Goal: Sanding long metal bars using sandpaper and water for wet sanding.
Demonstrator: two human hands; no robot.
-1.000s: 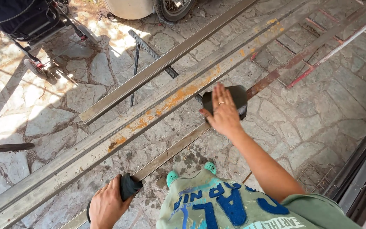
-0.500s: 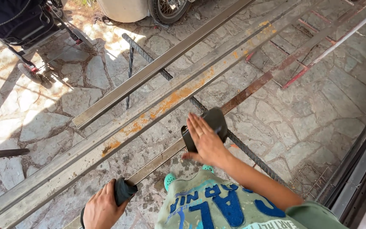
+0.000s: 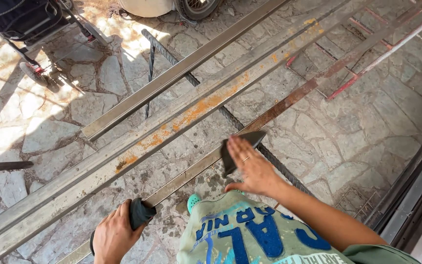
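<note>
The thin metal strip (image 3: pixel 191 178) lies on the stone floor (image 3: pixel 377 122), running on a slant from near your feet toward the upper right, where its surface turns rusty red. Your right hand (image 3: pixel 252 166) presses a dark pad (image 3: pixel 240 149) flat onto that strip about midway along its visible length. The palm faces down, the fingers are stretched out and slightly fanned over the pad rather than curled round it, and a ring shows on one finger. Your right forearm reaches in from the lower right, crossing above your green printed shirt (image 3: pixel 250 234), with the wrist nearly straight.

Your left hand (image 3: pixel 116 234) sits lower on the same strip, close to the bottom edge of the view. Its fingers are clenched round a dark cloth (image 3: pixel 140 214) that rests against the strip's near end.

Just beside the strip, on its upper side, lies a wide metal channel (image 3: pixel 172 129) with orange rust patches, parallel to the strip. Beyond that is a narrower metal bar (image 3: pixel 181 68), also parallel. A twisted steel rod (image 3: pixel 201 90) passes under the channel and the strip at an angle. One teal shoe (image 3: pixel 193 201) peeks out below your shirt. At the top left stands a wheeled cart (image 3: pixel 30 29).
</note>
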